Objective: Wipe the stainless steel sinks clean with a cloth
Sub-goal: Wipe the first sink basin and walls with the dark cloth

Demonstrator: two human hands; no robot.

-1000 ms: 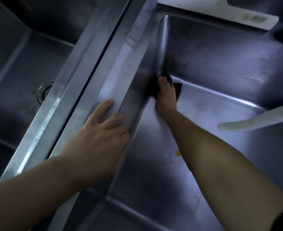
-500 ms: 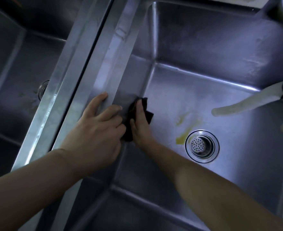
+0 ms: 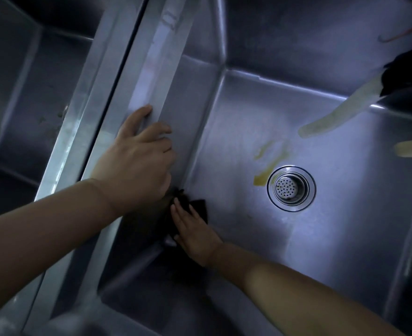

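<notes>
Two stainless steel basins sit side by side, parted by a bright metal divider rim (image 3: 149,76); the right sink (image 3: 260,132) fills most of the view and the left sink (image 3: 30,93) lies in shadow. Right hand (image 3: 194,232) is down inside the right sink at the foot of its left wall, fingers straight and laid flat on a dark cloth (image 3: 195,207), pressing it to the steel rather than curling round it. Cloth lies under and ahead of those fingers, in the seam where the left wall meets the floor, its dark folds showing beyond the fingertips and along the thumb side; its full outline is lost in shadow there. Left hand (image 3: 139,161) rests on the divider rim just above, fingers spread and bent over the rim's inner edge onto the wall, holding nothing; its heel is near the cloth, contact cannot be judged. Round perforated drain strainer (image 3: 291,187) sits in the floor well apart from the cloth, with a yellowish stain (image 3: 269,161) just beside it. Pale hose (image 3: 333,117) reaches in from the right, dark-wrapped at its upper end.
</notes>
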